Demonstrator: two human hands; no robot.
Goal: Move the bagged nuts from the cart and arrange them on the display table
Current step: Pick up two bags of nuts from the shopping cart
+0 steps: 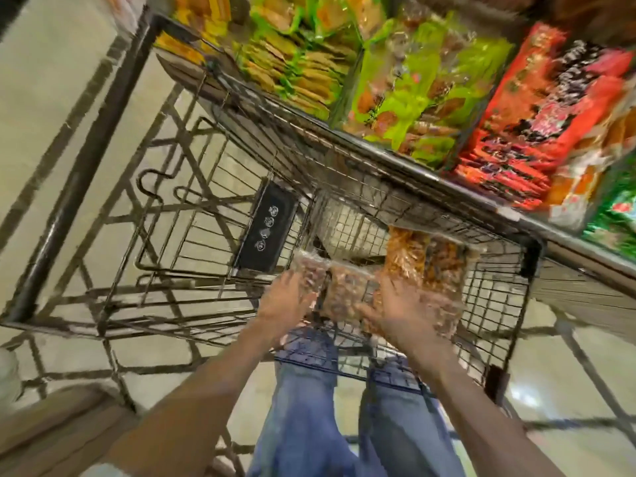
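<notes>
Several clear bags of brown nuts [347, 290] lie in the near corner of a wire shopping cart [192, 242]. Two more, orange-brown bags [426, 266], lie just beyond them on the right. My left hand [287, 301] rests on the leftmost bag with fingers spread. My right hand [406, 311] lies over the bags on the right, fingers extended across the plastic. The frame is motion-blurred, so whether either hand grips a bag is unclear. The display table [395, 146] runs along the cart's far side, stacked with packets.
Green packets [423, 84], red packets [537, 108] and yellow-orange packets [289, 67] fill the display's compartments. A black plate [266, 232] sits on the cart's child-seat flap. Tiled floor [48, 98] lies left of the cart. My jeans-clad legs [344, 425] stand against the cart's near end.
</notes>
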